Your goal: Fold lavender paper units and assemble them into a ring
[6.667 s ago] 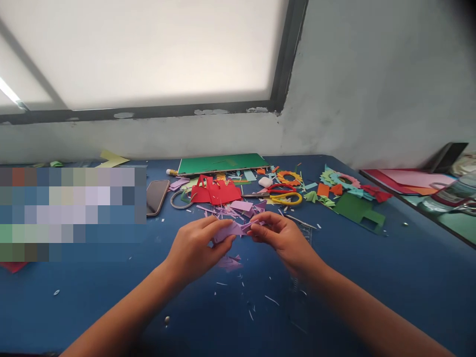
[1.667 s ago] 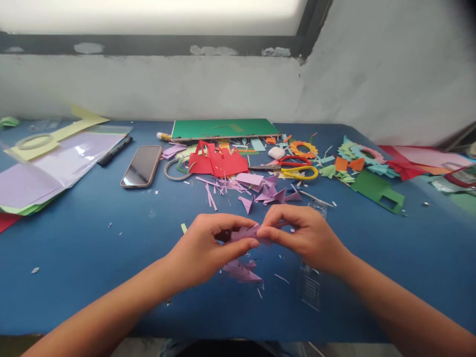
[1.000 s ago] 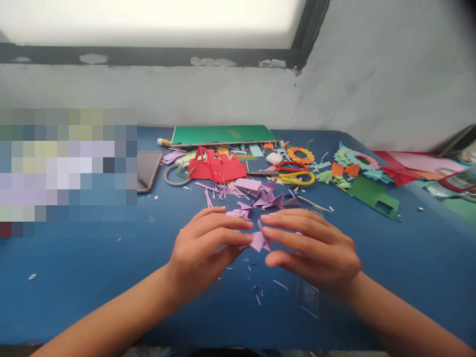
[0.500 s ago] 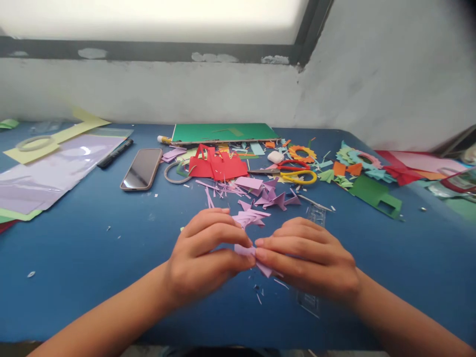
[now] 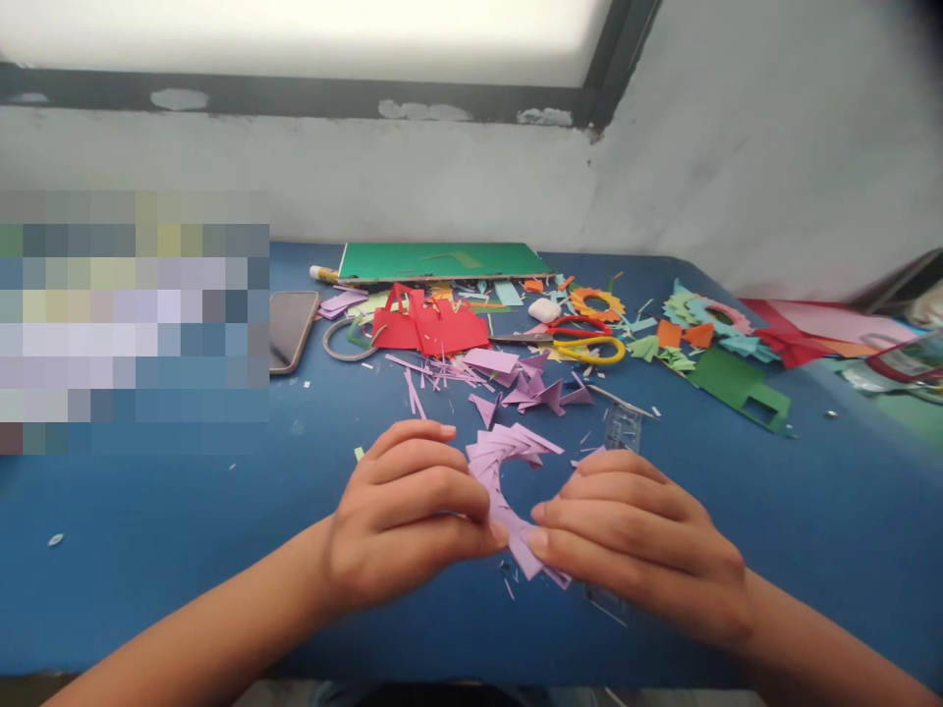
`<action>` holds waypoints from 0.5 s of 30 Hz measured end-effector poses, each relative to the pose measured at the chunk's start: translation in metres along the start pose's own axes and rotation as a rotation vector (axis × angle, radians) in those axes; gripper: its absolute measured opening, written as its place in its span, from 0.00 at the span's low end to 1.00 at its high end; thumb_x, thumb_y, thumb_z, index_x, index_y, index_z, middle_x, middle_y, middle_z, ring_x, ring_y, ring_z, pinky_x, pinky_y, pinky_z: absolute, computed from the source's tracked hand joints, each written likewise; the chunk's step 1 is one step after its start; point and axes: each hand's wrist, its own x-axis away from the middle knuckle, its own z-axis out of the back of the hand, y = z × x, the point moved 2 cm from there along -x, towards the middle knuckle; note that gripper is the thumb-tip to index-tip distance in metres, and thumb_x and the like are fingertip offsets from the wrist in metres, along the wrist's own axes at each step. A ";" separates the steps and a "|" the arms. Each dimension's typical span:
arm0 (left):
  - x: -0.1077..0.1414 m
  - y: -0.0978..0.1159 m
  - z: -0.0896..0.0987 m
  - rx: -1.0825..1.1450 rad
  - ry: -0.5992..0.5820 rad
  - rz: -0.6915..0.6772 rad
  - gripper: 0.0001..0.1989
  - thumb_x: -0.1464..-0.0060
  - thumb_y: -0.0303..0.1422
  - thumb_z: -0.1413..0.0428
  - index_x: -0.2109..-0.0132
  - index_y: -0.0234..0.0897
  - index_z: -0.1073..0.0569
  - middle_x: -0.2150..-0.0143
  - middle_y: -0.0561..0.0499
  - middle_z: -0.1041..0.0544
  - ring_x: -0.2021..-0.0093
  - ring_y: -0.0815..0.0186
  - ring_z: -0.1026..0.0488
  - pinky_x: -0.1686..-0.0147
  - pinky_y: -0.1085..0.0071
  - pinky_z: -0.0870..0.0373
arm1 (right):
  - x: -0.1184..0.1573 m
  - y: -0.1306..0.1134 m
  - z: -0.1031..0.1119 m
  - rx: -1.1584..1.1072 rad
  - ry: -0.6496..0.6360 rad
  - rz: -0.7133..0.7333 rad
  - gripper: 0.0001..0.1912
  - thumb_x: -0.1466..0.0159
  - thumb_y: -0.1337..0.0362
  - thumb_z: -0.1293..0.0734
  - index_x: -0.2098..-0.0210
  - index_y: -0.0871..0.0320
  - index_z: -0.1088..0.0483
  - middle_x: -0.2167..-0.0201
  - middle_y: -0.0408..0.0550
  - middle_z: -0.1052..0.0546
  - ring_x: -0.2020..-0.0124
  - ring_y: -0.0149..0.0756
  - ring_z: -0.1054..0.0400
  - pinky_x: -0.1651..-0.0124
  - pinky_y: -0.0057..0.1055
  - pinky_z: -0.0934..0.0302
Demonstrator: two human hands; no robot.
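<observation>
A curved chain of folded purple paper pieces [image 5: 492,478] opens to the right between my hands. My left hand [image 5: 416,520] pinches its lower left part between thumb and fingers. At its lower end, my right hand [image 5: 640,540] grips the chain with thumb and fingertips. Several loose folded purple pieces [image 5: 541,391] lie just beyond the chain, with thin purple strips to their left. A clear ruler [image 5: 623,428] lies partly hidden under my right hand.
Scissors with red and yellow handles [image 5: 589,346], red paper [image 5: 449,327] and a green board [image 5: 442,261] lie farther back. A phone [image 5: 293,332] is at the left, paper rings [image 5: 598,304] and a green cut-out [image 5: 741,386] at the right. Pixelation covers the far left.
The purple chain has turned and shows more of its curve between my hands. My right hand has moved slightly right and down. The far left area has become pixelated.
</observation>
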 end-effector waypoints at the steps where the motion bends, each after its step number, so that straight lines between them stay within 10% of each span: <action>1: -0.001 0.000 0.000 0.000 0.026 -0.008 0.07 0.45 0.27 0.44 0.72 0.37 0.28 0.73 0.58 0.24 0.69 0.73 0.29 0.52 0.69 0.33 | -0.001 0.000 0.001 -0.004 -0.004 0.008 0.09 0.33 0.69 0.42 0.65 0.57 0.30 0.71 0.43 0.22 0.68 0.28 0.30 0.59 0.28 0.36; 15: 0.002 -0.004 -0.003 0.088 0.086 -0.077 0.07 0.45 0.24 0.45 0.72 0.30 0.28 0.71 0.52 0.26 0.67 0.70 0.30 0.62 0.71 0.26 | -0.013 0.009 -0.003 -0.090 0.102 0.092 0.10 0.36 0.71 0.39 0.71 0.61 0.28 0.75 0.44 0.24 0.70 0.29 0.33 0.63 0.29 0.36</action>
